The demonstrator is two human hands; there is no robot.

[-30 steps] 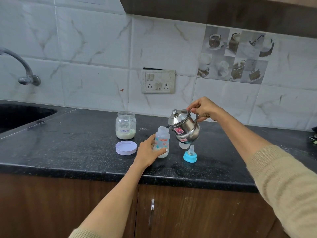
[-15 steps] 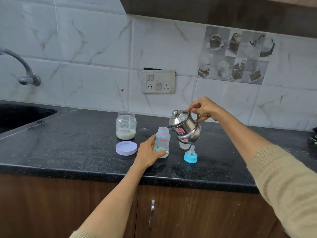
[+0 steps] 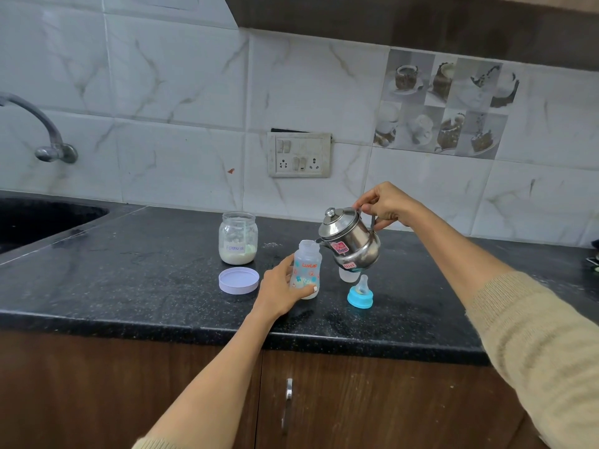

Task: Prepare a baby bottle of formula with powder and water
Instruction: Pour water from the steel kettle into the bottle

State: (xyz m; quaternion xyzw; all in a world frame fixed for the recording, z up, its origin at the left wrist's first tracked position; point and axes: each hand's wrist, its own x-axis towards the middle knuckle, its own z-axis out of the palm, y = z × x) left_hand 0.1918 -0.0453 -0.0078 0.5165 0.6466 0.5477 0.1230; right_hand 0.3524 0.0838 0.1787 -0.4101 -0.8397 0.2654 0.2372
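Observation:
A clear baby bottle (image 3: 307, 268) with printed patterns stands upright and uncapped on the black counter (image 3: 129, 280). My left hand (image 3: 281, 290) grips its lower side. My right hand (image 3: 384, 204) holds the handle of a small steel kettle (image 3: 351, 241), tilted left with its spout at the bottle's mouth. The blue ring with its teat (image 3: 360, 293) stands on the counter just right of the bottle. A clear cap (image 3: 346, 274) sits behind it, partly hidden by the kettle. An open glass jar of formula powder (image 3: 238, 238) stands to the left, its white lid (image 3: 239, 280) lying in front of it.
A dark sink (image 3: 39, 218) and a wall tap (image 3: 48, 137) are at the far left. A switch and socket plate (image 3: 299, 155) is on the tiled wall behind. Wooden cabinet doors with a metal handle (image 3: 288, 403) lie below the counter edge.
The kettle's spout has come right up to the bottle's mouth, a slight shift. The left hand and bottle have stayed in place.

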